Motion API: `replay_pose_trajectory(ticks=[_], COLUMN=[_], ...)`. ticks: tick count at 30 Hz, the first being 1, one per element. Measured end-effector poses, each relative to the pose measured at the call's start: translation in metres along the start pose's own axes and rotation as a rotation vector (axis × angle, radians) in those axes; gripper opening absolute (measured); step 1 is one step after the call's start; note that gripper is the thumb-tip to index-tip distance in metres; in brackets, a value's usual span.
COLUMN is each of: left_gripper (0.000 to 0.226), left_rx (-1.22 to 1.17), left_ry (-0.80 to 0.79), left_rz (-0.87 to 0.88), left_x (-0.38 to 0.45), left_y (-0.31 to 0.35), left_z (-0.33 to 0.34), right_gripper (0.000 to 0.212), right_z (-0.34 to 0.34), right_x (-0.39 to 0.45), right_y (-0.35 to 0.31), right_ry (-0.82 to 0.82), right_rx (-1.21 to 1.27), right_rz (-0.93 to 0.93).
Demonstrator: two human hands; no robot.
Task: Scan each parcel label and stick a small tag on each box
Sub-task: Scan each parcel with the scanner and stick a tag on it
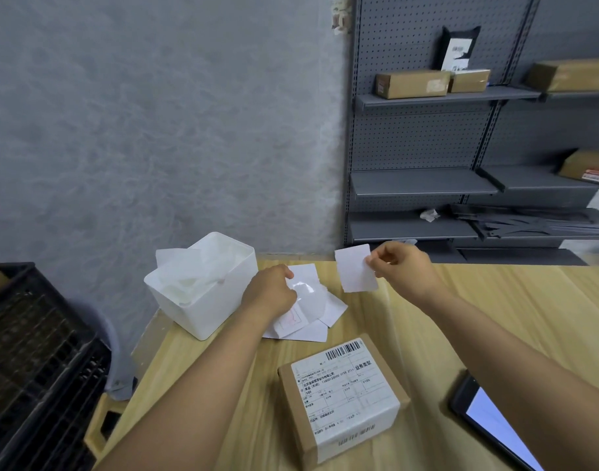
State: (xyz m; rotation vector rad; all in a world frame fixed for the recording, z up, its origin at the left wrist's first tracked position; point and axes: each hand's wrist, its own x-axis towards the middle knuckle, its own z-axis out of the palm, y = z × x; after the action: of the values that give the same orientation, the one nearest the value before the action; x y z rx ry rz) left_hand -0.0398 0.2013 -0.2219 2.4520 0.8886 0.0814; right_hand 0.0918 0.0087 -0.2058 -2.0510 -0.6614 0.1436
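Note:
A brown cardboard parcel [342,399] with a white shipping label on top sits near the front of the wooden table [495,321]. Beyond it, my right hand [402,268] pinches a small white tag [356,268] by its right edge and holds it up above the table. My left hand [272,290] rests with curled fingers on a glossy backing sheet [308,294] that lies on a loose pile of white papers. Whether the left fingers pinch that sheet is unclear.
A white plastic bin [203,294] holding crumpled sheets stands at the table's back left corner. A dark phone [488,419] lies at the front right. A black crate [36,351] sits left of the table. Grey shelves [444,96] at the back right carry several cardboard boxes.

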Motion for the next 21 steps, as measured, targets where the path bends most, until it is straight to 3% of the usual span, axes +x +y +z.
replay_pose_trajectory(ticks=[2, 4, 8, 13, 16, 19, 21], left_gripper=[0.031, 0.017, 0.035, 0.03, 0.023, 0.02, 0.017], left_rx=[0.014, -0.118, -0.708, -0.848, -0.895, -1.025, -1.038], left_ry=[0.057, 0.067, -0.178, -0.172, -0.149, -0.14, -0.142], left_rz=[0.098, 0.128, -0.051, -0.122, -0.124, -0.106, -0.092], left_x=[-0.006, -0.015, -0.034, -0.052, -0.065, -0.08, -0.091], left_y=[0.017, 0.038, 0.072, 0.07, 0.066, 0.065, 0.063], left_z=[-0.008, -0.016, -0.028, -0.028, -0.025, -0.024, -0.024], right_gripper=[0.013, 0.01, 0.006, 0.027, 0.035, 0.035, 0.035], right_z=[0.004, 0.008, 0.014, 0.005, 0.001, -0.005, -0.01], right_x=[-0.003, -0.006, -0.016, -0.033, -0.045, -0.055, -0.06], right_y=[-0.007, -0.016, -0.032, -0.033, -0.029, -0.026, -0.023], right_ry=[0.033, 0.046, -0.047, -0.211, -0.25, -0.205, -0.312], right_rx=[-0.058, -0.073, -0.068, -0.092, -0.034, 0.161, 0.272], right_rz=[-0.072, -0.154, -0.353, -0.399, -0.313, -0.019, 0.129])
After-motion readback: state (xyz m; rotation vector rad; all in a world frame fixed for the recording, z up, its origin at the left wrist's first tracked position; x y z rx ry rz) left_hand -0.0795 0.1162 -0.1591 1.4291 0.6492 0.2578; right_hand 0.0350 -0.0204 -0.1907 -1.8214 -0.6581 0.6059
